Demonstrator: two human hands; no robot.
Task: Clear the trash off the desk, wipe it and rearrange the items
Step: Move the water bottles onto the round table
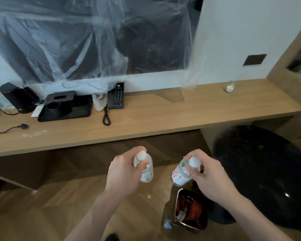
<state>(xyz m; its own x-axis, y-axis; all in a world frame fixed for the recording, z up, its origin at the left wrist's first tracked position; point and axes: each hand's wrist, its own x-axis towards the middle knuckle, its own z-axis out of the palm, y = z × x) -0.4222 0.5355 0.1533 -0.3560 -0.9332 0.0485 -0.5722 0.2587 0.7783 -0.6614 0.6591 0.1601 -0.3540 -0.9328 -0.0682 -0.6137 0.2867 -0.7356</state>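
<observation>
The head view looks down at a person's two bare hands, held out in front of a long wooden desk (146, 122). The left hand (123, 173) is wrapped around the top of a clear plastic bottle (144, 168) with a white cap, and the bottle hangs in the air over the floor. The right hand (208, 178) is closed around the neck of a second bottle (180, 174), which has red print on its label and tilts a little to the left. Both bottles are off the desk, lower than its front edge. Below the right hand a small trash bin (189, 211) stands on the wooden floor, with red and white rubbish inside (I cannot tell what it is). On the left part of the desk sit a black tray (66, 108), a black phone (116, 96) with a curly cord, a crumpled plastic wrapper (99, 100) just beside the phone, and a dark round speaker (16, 96). Far to the right on the desk stands a small clear jar (230, 86), well apart from the rest. A black round chair (261, 174) is on the right.
</observation>
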